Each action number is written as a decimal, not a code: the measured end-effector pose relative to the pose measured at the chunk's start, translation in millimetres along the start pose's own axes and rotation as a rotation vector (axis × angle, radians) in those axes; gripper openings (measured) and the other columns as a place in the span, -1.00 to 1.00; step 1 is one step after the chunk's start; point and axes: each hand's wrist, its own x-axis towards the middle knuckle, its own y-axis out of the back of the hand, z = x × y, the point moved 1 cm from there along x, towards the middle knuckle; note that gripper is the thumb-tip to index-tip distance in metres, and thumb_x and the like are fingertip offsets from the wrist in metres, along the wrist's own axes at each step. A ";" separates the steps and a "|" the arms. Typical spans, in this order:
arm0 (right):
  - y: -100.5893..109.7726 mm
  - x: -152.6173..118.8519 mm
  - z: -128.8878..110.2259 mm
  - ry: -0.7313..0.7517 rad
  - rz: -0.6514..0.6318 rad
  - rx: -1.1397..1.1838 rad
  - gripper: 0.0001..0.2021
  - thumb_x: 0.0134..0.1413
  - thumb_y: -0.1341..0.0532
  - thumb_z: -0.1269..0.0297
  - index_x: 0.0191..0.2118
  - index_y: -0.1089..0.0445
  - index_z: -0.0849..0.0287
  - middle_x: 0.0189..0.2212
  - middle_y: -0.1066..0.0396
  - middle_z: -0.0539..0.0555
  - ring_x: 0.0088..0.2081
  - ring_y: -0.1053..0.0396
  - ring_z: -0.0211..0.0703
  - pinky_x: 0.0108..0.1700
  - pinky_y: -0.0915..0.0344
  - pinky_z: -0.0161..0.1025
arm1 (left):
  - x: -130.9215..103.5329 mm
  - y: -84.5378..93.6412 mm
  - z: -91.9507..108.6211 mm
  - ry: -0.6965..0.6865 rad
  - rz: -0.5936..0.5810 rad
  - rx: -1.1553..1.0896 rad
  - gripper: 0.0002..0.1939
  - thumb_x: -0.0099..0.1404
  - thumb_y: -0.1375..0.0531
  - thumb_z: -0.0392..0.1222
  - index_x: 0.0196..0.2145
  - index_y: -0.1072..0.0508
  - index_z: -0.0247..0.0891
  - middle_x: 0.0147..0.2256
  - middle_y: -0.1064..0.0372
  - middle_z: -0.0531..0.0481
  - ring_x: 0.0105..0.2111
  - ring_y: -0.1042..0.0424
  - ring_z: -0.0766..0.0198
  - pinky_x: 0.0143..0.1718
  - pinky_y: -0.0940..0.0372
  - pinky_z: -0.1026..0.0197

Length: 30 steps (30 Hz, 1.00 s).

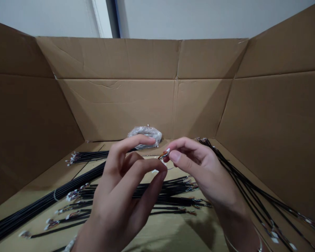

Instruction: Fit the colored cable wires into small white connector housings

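Note:
A small white connector (168, 152) with several coloured wires (162, 155) is pinched between the thumb and forefinger of my right hand (199, 164). The wires run down to the left, behind the fingers of my left hand (123, 185). My left thumb and a finger press together at the wires, while another finger is raised above them; the exact grip point is hidden. Beneath both hands lie black cables (170, 189) with stripped, coloured wire ends to the right and white connectors at their left ends.
A thick bundle of black cables (76, 183), tied with a band, lies at the left. Another cable group (90, 155) is behind it. A clear plastic bag (147, 133) rests by the back cardboard wall (120, 108). More black cables (241, 178) stretch along the right side.

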 end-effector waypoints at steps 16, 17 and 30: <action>5.6 -0.5 1.3 -0.081 -0.141 0.146 -0.88 0.24 -0.38 0.26 -0.33 -0.55 0.15 -0.47 -0.46 -0.11 -0.37 -0.37 -0.40 -0.27 -0.25 -0.46 | -2.2 -0.7 6.5 -0.068 0.030 0.074 -0.83 0.38 -0.17 -0.47 -0.15 -0.43 -0.27 0.20 -0.22 -0.16 -0.31 -0.49 0.41 -0.23 -0.47 0.26; 5.5 -0.5 0.8 -0.084 -0.143 0.150 -0.88 0.23 -0.38 0.26 -0.34 -0.55 0.15 -0.47 -0.46 -0.11 -0.37 -0.36 -0.40 -0.26 -0.25 -0.45 | -2.1 -0.2 6.5 -0.064 0.037 0.076 -0.83 0.37 -0.16 -0.48 -0.16 -0.43 -0.27 0.20 -0.22 -0.17 -0.31 -0.49 0.41 -0.24 -0.47 0.26; 6.3 -1.0 -3.1 -0.087 -0.134 0.056 -0.84 0.23 -0.37 0.22 -0.36 -0.51 0.15 -0.48 -0.40 -0.10 -0.39 -0.28 -0.35 -0.30 -0.20 -0.39 | -2.0 0.0 6.6 -0.094 0.077 0.099 -0.84 0.37 -0.17 -0.48 -0.16 -0.43 -0.30 0.16 -0.28 -0.20 -0.31 -0.54 0.39 -0.33 -0.48 0.28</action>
